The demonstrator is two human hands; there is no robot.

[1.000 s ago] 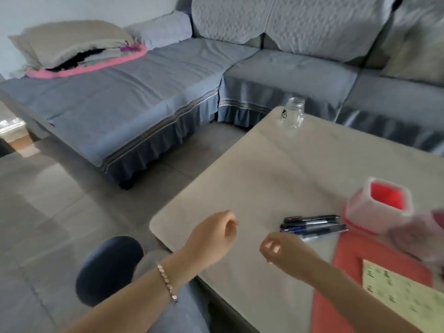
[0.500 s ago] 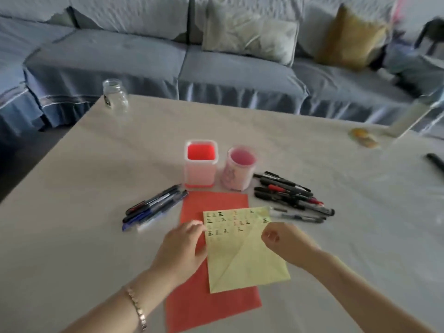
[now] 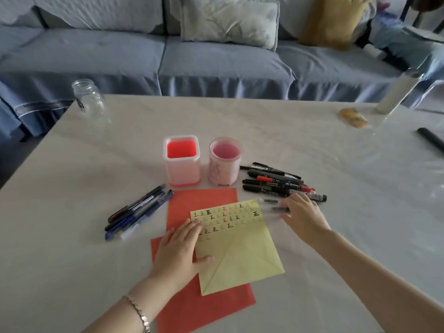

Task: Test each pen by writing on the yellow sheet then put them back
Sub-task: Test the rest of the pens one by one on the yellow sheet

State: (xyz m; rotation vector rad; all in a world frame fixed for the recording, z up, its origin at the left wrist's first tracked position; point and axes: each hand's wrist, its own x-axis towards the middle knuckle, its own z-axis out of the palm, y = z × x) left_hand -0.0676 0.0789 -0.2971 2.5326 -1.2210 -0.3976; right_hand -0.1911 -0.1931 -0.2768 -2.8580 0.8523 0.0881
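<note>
A yellow sheet point(image 3: 240, 251) with rows of small written marks lies on a red sheet point(image 3: 204, 306). My left hand point(image 3: 180, 251) rests flat on the yellow sheet's left edge, fingers straight. My right hand point(image 3: 304, 216) is at the sheet's upper right corner, thumb and fingers pinching the end of a clear-barrelled pen point(image 3: 276, 209). A second clear pen point(image 3: 269, 201) lies just above it. Several black and red markers point(image 3: 276, 182) are piled right of the two pink cups. Several blue and black pens point(image 3: 139, 211) lie left of the red sheet.
A square pink holder point(image 3: 183, 174) and a round pink cup point(image 3: 224, 174) stand behind the sheets, both without pens. A glass jar point(image 3: 89, 99) stands at the table's far left corner. At the far right are a white roll point(image 3: 396, 92), an orange item point(image 3: 353, 116) and a black object point(image 3: 431, 139). A blue sofa runs behind.
The view swung right from the table's left corner to the sheets. My left hand settled flat on the yellow sheet and my right hand moved up right onto the clear pen.
</note>
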